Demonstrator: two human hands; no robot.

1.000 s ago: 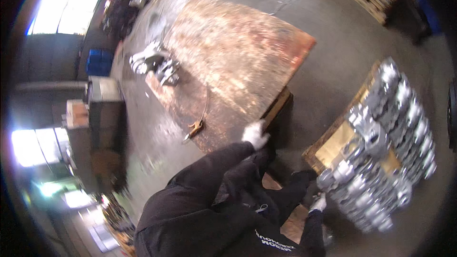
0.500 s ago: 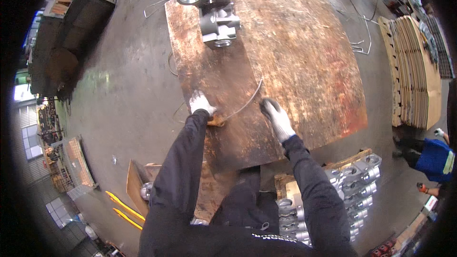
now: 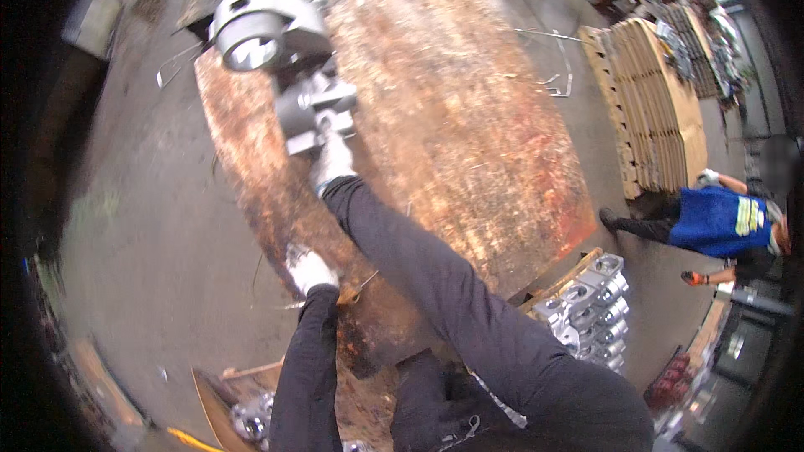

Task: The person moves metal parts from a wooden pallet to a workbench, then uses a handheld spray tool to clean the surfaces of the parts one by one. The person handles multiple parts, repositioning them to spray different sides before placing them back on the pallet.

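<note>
A silvery-grey metal casting (image 3: 314, 105) lies on the stained wooden tabletop (image 3: 469, 117), with a bigger ring-shaped casting (image 3: 268, 29) just beyond it. My right hand (image 3: 335, 159), in a white glove, reaches to the near end of the smaller casting and looks to touch it. Blur hides how its fingers sit. By the left edge of the tabletop is my left hand (image 3: 310, 269), gloved in white, fingers spread and nothing visible in them. Beside its wrist, a small yellowish-brown piece (image 3: 349, 293) shows at the edge.
Several metal castings (image 3: 586, 305) stand stacked at the lower right; more lie in a wooden box (image 3: 213, 406) at the lower left. Folded cardboard sheets (image 3: 649, 109) stand at the right. Nearby is a person in a blue apron (image 3: 722, 222). A wire stand (image 3: 559, 67) sits beyond the table.
My right hand has swung forward and left across the tabletop to the smaller casting. The view has turned, so the table appears farther left. My left hand stays by the left edge.
</note>
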